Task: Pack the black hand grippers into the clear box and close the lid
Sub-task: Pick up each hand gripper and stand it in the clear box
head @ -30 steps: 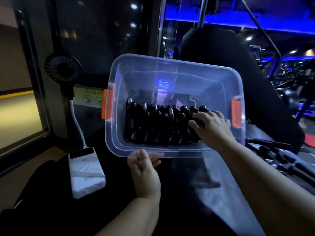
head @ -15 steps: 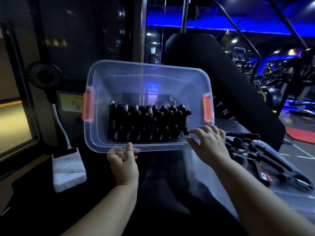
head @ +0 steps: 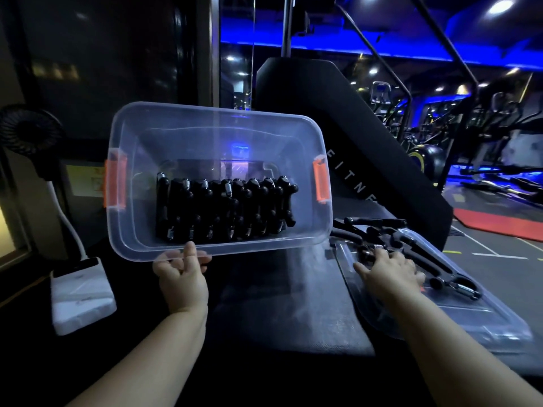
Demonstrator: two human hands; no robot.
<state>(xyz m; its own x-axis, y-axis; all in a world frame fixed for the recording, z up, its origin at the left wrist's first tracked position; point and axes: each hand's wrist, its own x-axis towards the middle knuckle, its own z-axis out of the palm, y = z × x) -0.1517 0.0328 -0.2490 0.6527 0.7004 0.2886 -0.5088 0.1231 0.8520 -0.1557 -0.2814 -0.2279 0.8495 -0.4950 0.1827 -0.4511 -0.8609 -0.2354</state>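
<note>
Now, the left hand (head: 182,277) has the clear rectangular plastic box (head: 217,113) by the middle of its near rim, thumb over the lip and fingers tucked beneath: a firm pinching grip. That hold tips the box up so its open mouth faces the person, and I'd say that's deliberate. The row of packed black spring hand grippers (head: 226,210) stands side by side along the lower wall, and the tilt lets it settle there, with spare room at the row's right end. The two orange latches (head: 114,183) sit at the short ends, with no lid on the box.

Over to the right hand (head: 388,274): its grip is wide open, fingers spread and laid over the loose black hand grippers (head: 458,286) scattered on the clear flat lid (head: 470,318). Nothing pinched that I can make out, though the fingertips are dim. The lid lies near the right edge of the dark table (head: 279,304), its far corner just beside the box's right end.

So packing looks partly done, and that lid can't go on until it's unloaded. Bare table shows between the hands, so the short lift from lid to box mouth looks unobstructed. At the left edge, a white block-shaped power bank (head: 82,298) carrying a small black fan (head: 26,127) stands near the box's left end, so swinging the box that way would be risky.
</note>
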